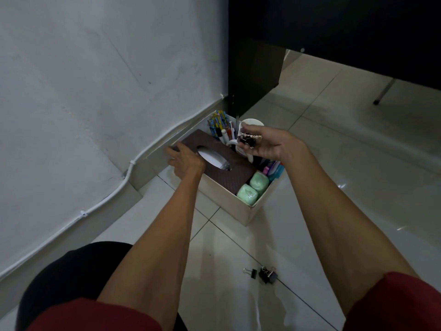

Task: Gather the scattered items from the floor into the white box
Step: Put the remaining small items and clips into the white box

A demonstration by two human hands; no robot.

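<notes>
Our left hand grips the end of the brown tissue box lying in the white box. Above that box, our right hand pinches black binder clips in curled fingers; two loose clips lie on the floor before it.

2 black binder clips lie on the floor tiles near the open, well-filled white box.

Box: cream-white, plain.
Tissue box: dark brown, fine woven check.
Soft packs: pale mint green.
Pens: blue with yellow and white print.
Mug: white.
Held clips: black, silver handles.
Floor clips: black, silver handles.
Floor tiles: glossy off-white, dark grout lines.
Sleeves: dark red.
</notes>
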